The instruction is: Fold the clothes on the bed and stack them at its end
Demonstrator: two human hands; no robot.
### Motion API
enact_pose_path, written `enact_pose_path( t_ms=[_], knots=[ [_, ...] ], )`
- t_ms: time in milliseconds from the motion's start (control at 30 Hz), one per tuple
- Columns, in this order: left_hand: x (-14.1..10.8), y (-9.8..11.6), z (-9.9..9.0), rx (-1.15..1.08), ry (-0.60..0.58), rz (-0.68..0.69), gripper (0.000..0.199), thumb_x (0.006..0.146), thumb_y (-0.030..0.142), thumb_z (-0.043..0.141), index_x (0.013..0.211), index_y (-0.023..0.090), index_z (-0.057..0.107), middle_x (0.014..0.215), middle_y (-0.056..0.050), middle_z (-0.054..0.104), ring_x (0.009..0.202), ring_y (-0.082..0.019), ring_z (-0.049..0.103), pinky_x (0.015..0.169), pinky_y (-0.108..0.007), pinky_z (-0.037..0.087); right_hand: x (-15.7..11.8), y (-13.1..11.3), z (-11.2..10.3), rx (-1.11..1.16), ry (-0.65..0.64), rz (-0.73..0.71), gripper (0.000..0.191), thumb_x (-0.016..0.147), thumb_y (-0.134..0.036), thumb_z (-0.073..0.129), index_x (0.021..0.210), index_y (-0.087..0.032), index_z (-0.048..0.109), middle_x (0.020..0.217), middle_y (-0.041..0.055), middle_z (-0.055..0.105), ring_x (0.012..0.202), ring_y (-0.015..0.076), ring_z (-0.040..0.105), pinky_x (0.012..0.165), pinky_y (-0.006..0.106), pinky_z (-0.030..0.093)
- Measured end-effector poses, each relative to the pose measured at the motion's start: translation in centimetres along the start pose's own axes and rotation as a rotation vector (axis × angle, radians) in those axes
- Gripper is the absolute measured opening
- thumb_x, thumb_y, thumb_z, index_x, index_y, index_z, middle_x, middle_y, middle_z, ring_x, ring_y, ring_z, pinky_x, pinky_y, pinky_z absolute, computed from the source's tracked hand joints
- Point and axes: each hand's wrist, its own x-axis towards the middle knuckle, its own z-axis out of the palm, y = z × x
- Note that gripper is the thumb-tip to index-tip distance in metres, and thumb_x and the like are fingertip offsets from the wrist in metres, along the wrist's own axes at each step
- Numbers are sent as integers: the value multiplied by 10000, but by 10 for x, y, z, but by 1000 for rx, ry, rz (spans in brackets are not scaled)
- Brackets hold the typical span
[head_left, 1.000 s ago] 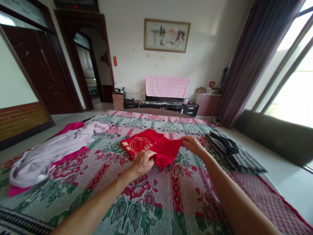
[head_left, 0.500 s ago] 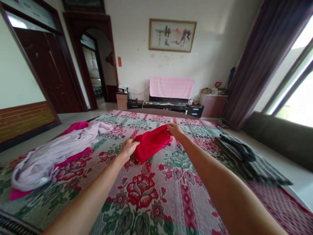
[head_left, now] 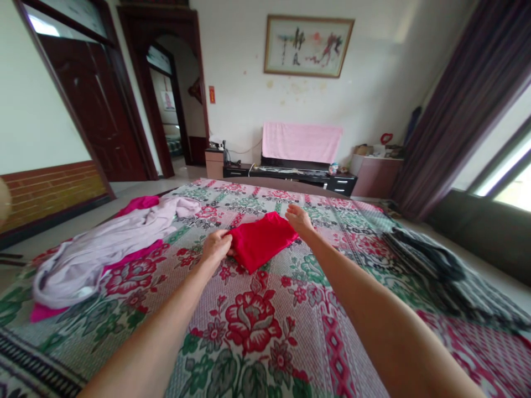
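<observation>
A red cloth (head_left: 263, 240), folded into a small piece, lies on the flowered bedspread (head_left: 249, 370) in front of me. My left hand (head_left: 216, 246) pinches its left corner between thumb and fingers. Just beyond the cloth's upper right edge is my right hand (head_left: 298, 218), its fingers apart and holding nothing.
A pale pink garment (head_left: 108, 249) with bright pink cloth (head_left: 136, 204) lies at the left. Dark folded clothing (head_left: 431, 254) rests on a striped grey cloth (head_left: 477, 298) at the right. Past the bed stands a low black cabinet (head_left: 290, 176) below a pink towel (head_left: 302, 141).
My right hand has let go of the red cloth, and that side now lies flat on the bedspread. My left hand keeps its hold. The view has shifted slightly.
</observation>
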Motion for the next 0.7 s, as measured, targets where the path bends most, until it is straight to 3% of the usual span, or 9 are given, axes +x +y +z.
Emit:
enact_pose_path(
  t_ms=[100,200,400,533,700],
  knots=[
    [3,-3,-4,232,117,86,460,831,376,485,1200,139,625,921,-102,748,856,-211,703,729,-271,504,-8,13,-9,-251,88,0,447,780,-132,494,1205,-151,631,1188,96,672,1058,185,629,915,265,464],
    [-2,0,-7,435,164,183,564,838,521,463,1181,105,631,1116,-169,701,1097,-268,631,902,-315,462,-14,24,-16,-473,32,42,407,799,-194,492,1167,-149,660,1136,111,693,1051,224,630,881,276,458],
    [-10,6,-14,666,19,152,538,812,564,434,926,121,718,1008,-214,714,1036,-323,648,842,-348,482,-7,26,-18,-652,-140,60,300,792,-331,516,944,-190,733,926,82,723,908,233,648,734,260,449],
    [-7,4,-14,727,49,161,481,789,523,482,978,139,700,1041,-189,711,1039,-313,644,839,-351,484,1,22,-15,-675,-249,123,248,767,-269,563,873,-134,743,826,104,701,837,225,643,714,272,455],
    [-3,1,-14,739,50,136,443,787,510,483,960,166,700,1036,-173,714,1034,-311,646,822,-354,487,1,21,-15,-659,-273,140,241,762,-228,570,890,-105,733,757,97,686,772,203,629,675,268,467]
  ],
)
